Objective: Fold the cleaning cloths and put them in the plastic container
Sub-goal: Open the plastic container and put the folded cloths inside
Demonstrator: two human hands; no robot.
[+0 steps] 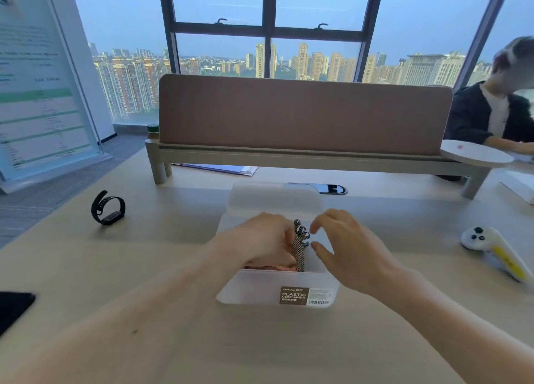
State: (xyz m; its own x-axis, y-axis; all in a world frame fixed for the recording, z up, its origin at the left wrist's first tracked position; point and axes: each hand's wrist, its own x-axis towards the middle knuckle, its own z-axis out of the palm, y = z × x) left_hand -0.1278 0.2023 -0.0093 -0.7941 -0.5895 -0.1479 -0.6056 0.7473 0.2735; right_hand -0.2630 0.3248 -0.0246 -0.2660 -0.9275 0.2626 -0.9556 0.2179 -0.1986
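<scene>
item: plastic container (pixel 277 288), translucent white, brown label on its near wall, at the centre of a pale wooden table (pixel 144 268). its lid (pixel 274 198) lies just behind it at 12 o'clock.
contents: pink cloth (pixel 277 266), low inside the container on the 9 o'clock side; patterned cloth (pixel 300 247), black and white, standing on edge at the middle, top ruffled above the rim.
left hand (pixel 260 239): knuckles up, reaching into the container from 8 o'clock; fingers curled down over the pink cloth and gripping it, tips hidden, touching the patterned cloth.
right hand (pixel 346 247): over the container's 3 o'clock side; thumb and forefinger spread wide and relaxed, holding nothing, just beside the patterned cloth.
surroundings: black wristband (pixel 108 208) at 10 o'clock, well apart; white and yellow controller (pixel 491 247) at 3 o'clock; dark flat object (pixel 14 305) at 8 o'clock, cut by the edge; brown desk divider (pixel 303 114) at 12 o'clock, papers (pixel 225 169) beneath it; seated person (pixel 491 112) at 2 o'clock.
</scene>
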